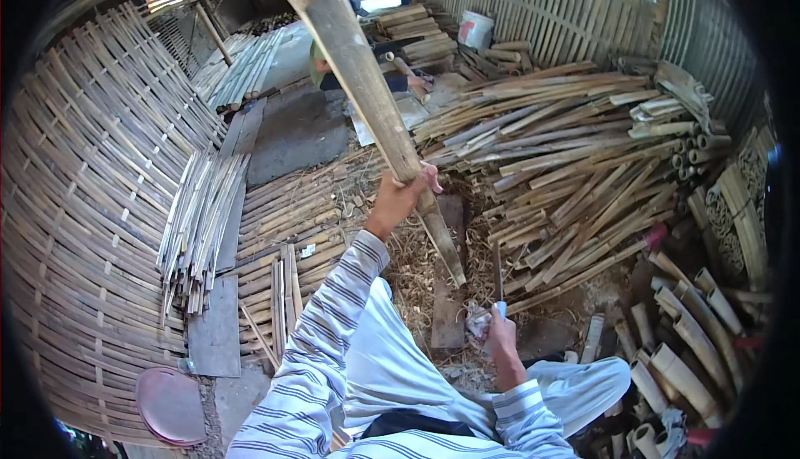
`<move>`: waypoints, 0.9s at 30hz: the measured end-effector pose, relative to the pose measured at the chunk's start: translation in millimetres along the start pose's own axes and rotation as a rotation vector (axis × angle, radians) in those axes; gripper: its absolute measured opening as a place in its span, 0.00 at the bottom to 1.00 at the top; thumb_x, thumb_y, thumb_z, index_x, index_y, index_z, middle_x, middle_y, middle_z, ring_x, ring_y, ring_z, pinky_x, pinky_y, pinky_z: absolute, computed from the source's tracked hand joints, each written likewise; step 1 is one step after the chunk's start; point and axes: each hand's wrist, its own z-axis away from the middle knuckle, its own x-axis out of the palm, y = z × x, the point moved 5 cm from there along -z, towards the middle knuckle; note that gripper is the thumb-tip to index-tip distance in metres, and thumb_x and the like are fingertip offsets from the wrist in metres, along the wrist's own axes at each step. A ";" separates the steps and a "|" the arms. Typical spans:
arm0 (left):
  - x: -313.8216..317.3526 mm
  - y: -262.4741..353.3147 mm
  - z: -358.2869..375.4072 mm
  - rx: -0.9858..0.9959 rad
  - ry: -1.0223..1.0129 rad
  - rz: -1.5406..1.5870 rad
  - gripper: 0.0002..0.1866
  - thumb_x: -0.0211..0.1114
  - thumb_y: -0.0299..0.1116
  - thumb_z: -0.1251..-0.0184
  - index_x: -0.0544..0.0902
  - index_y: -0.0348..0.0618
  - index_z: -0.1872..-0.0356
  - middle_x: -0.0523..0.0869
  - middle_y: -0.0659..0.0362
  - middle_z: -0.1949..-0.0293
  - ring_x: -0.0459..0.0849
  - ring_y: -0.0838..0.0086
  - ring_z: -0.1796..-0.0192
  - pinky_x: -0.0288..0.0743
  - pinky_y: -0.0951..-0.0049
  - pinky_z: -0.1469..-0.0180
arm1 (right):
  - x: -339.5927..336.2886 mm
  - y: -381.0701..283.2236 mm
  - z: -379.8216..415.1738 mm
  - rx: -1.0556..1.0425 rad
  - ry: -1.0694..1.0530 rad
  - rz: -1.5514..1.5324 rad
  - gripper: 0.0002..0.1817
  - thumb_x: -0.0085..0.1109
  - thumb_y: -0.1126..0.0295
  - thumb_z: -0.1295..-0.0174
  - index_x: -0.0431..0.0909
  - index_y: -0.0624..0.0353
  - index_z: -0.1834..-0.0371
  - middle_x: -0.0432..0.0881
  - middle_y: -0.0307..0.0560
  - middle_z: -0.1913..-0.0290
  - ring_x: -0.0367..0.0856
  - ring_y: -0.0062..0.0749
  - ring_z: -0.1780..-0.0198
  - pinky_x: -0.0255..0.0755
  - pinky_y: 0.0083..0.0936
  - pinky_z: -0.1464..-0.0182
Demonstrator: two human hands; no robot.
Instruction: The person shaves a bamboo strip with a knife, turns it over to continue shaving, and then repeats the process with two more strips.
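My left hand (404,197) is wrapped round a long wooden piece (358,67), which slants from the upper left down to a narrow tip near my knees. Below and to the right, my right hand (502,338) is closed on the pale handle of a knife (497,271) whose narrow dark blade points upward. Beside that hand is a small crumpled clear thing (478,322). Curly shavings lie on the ground around a wooden board (448,292) between my legs.
Split bamboo strips (575,159) are heaped at the right, cut bamboo tubes (683,384) at the lower right. A woven bamboo panel (92,192) curves along the left. Another person's hand (421,82) shows farther back, near a white bucket (476,29).
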 end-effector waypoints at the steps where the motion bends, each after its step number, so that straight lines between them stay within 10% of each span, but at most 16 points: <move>1: 0.6 -0.8 0.4 -0.031 -0.020 0.001 0.09 0.63 0.33 0.30 0.81 0.36 0.60 0.84 0.61 0.68 0.84 0.77 0.66 0.78 0.74 0.60 | -3.5 -7.6 5.9 -0.003 -0.002 -0.061 0.19 0.54 0.53 0.31 0.68 0.55 0.74 0.67 0.36 0.83 0.68 0.24 0.85 0.65 0.26 0.84; 12: -0.9 -17.8 -5.5 -0.016 -0.527 -0.459 0.29 0.64 0.25 0.39 0.62 0.43 0.39 0.73 0.55 0.51 0.75 0.64 0.46 0.70 0.65 0.40 | -123.9 -60.9 46.7 -0.127 0.208 0.055 0.20 0.57 0.49 0.34 0.70 0.52 0.74 0.69 0.34 0.83 0.68 0.21 0.85 0.63 0.21 0.83; 19: -55.3 38.5 -38.5 0.168 -0.134 -0.420 0.40 0.67 0.17 0.42 0.56 0.48 0.31 0.74 0.57 0.51 0.79 0.72 0.53 0.81 0.71 0.51 | -161.6 -21.8 9.5 0.021 0.220 -0.251 0.21 0.59 0.45 0.36 0.67 0.48 0.73 0.64 0.31 0.82 0.65 0.20 0.84 0.63 0.23 0.82; 23: -150.0 121.7 -40.7 0.320 0.147 -0.735 0.23 0.67 0.31 0.36 0.72 0.39 0.41 0.82 0.50 0.49 0.85 0.70 0.53 0.79 0.69 0.51 | -163.3 -23.0 13.2 0.031 0.180 -0.375 0.21 0.59 0.44 0.37 0.67 0.48 0.70 0.64 0.31 0.81 0.65 0.19 0.83 0.62 0.22 0.81; 25: -180.7 180.0 -24.4 0.331 0.348 -0.682 0.33 0.60 0.14 0.36 0.59 0.39 0.32 0.77 0.52 0.55 0.84 0.64 0.57 0.84 0.64 0.52 | -166.6 -20.1 5.3 0.024 0.167 -0.398 0.21 0.59 0.44 0.36 0.67 0.48 0.70 0.64 0.31 0.81 0.65 0.19 0.84 0.62 0.22 0.82; 27: -226.2 214.3 -1.9 0.389 0.331 -0.595 0.34 0.59 0.19 0.31 0.54 0.42 0.28 0.78 0.54 0.56 0.83 0.66 0.56 0.83 0.65 0.52 | -168.7 -18.0 1.2 0.027 0.159 -0.418 0.21 0.59 0.44 0.36 0.67 0.48 0.69 0.64 0.31 0.82 0.65 0.19 0.84 0.63 0.22 0.82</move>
